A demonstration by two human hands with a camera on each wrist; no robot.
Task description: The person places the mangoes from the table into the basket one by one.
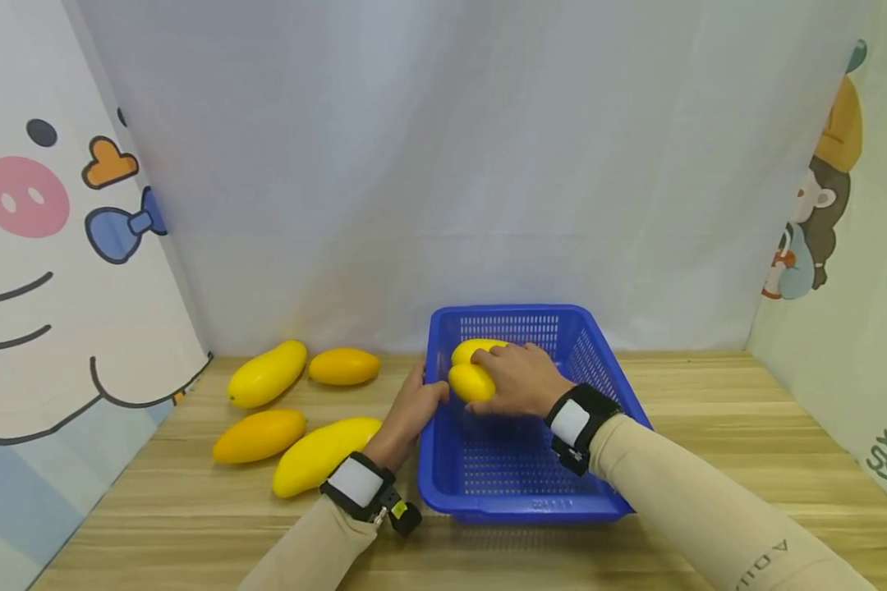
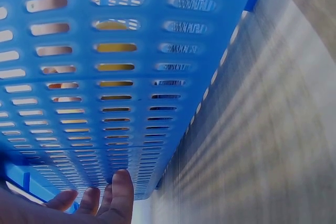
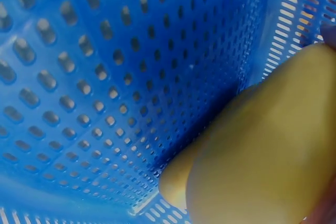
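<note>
Inside the blue plastic basket [image 1: 488,505], my right hand [image 1: 525,382] grips a yellow oblong fruit [image 1: 470,384] from above, fingers over its far side and thumb on the near side. A second yellow fruit [image 1: 480,349] lies in the basket just behind it, partly covered by the hand. The right wrist view shows the held fruit [image 3: 262,156] large, overlapping the other fruit [image 3: 176,182] near the slotted wall. My left hand [image 1: 408,414] holds the basket's left rim, thumb over the edge; its fingers [image 2: 122,192] lie along the outer wall.
Left of the basket, several more fruits lie on the wooden table [image 1: 680,533]: a yellow one [image 1: 268,375] and an orange-yellow one [image 1: 343,367] at the back, another orange-yellow one [image 1: 259,437] and a large yellow one [image 1: 318,460] nearer. A white curtain [image 1: 488,164] hangs behind.
</note>
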